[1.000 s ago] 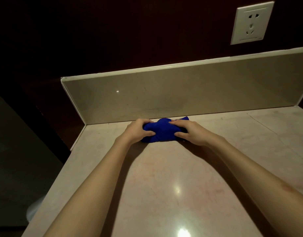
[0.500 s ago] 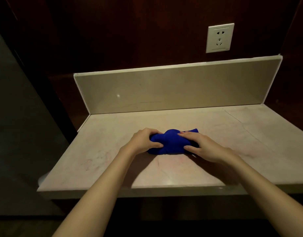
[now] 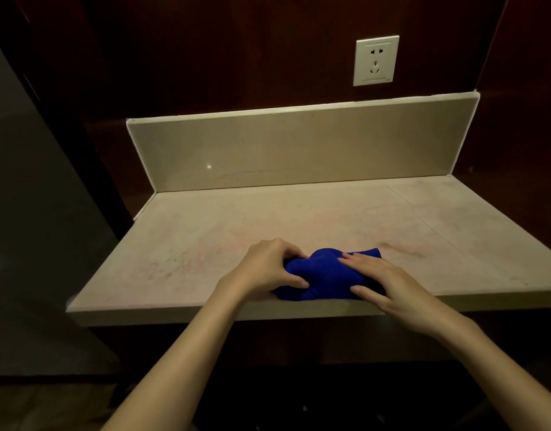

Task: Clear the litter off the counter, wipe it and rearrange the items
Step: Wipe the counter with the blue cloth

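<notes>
Over the last second both hands have drawn the blue cloth (image 3: 321,276) from the back of the table (image 3: 206,237), close under the upstand, to its front edge; the cloth's near side now lies right at the lip. I take that as 1 full wiping stroke pulled toward the body, so the strip under the hands is likely done and the wiping step is under way, not finished.

The left hand (image 3: 268,269) grips the cloth's left end, fingers curled over it and thumb tucked beneath. The right hand (image 3: 389,284) lies on the cloth's right part with fingers nearly straight, pressing it down; it is not wrapped round the cloth.

Faint pinkish smears show on the table to the left of the left hand and beyond and to the right of the right hand, so those areas probably need passes yet. No litter and no items to rearrange are in sight.

Beyond the hands stands the beige upstand (image 3: 299,150), and above it, on the dark wall, a white socket (image 3: 376,60). Nothing lies in the cloth's path; the only hazard I judge is the cloth slipping over the front edge.
</notes>
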Tool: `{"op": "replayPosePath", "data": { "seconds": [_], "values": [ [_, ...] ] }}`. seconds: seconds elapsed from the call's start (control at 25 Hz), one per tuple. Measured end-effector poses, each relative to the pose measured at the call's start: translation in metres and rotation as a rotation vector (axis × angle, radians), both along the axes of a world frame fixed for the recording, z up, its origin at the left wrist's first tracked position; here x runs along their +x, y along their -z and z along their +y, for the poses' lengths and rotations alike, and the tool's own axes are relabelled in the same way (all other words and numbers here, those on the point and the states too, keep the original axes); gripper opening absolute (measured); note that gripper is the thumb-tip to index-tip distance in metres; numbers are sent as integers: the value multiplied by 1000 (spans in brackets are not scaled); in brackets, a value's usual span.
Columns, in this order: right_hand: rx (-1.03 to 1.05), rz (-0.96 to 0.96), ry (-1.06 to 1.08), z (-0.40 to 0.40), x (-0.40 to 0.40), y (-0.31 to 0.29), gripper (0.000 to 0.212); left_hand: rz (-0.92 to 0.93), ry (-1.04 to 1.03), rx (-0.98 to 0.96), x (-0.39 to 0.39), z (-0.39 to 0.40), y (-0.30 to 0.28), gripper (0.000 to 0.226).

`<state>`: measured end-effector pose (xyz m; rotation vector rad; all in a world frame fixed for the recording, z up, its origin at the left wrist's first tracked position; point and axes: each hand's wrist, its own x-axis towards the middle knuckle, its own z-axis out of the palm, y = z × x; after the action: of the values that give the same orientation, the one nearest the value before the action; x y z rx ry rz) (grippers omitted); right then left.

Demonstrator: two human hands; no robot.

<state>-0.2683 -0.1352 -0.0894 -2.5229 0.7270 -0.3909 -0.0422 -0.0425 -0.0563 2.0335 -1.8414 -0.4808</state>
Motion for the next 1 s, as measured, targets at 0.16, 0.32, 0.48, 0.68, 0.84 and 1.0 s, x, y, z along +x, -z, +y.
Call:
{"op": "replayPosePath", "data": {
  "seconds": [0.16, 0.32, 0.48, 0.68, 0.84, 1.0],
  "values": [
    [9, -18, -6, -4, -4, 4, 50, 37, 2, 22, -1, -5, 1, 41],
    [25, 24, -6, -34, 4, -2, 49, 38, -58, -14, -3, -28, 4, 40],
    [30, 43, -6, -75, 20, -7, 49, 22, -102, 1, 5, -72, -1, 38],
    [36, 55, -8, -141, 43, -11, 49, 11, -171, -14, 17, -132, 1, 36],
    [39, 75, -9, -185, 60, -10, 49, 10, -215, -22, 28, -172, 2, 37],
    [59, 79, -18, -221, 74, -10, 49, 4, -266, -31, 38, -202, 4, 37]
  ]
}}
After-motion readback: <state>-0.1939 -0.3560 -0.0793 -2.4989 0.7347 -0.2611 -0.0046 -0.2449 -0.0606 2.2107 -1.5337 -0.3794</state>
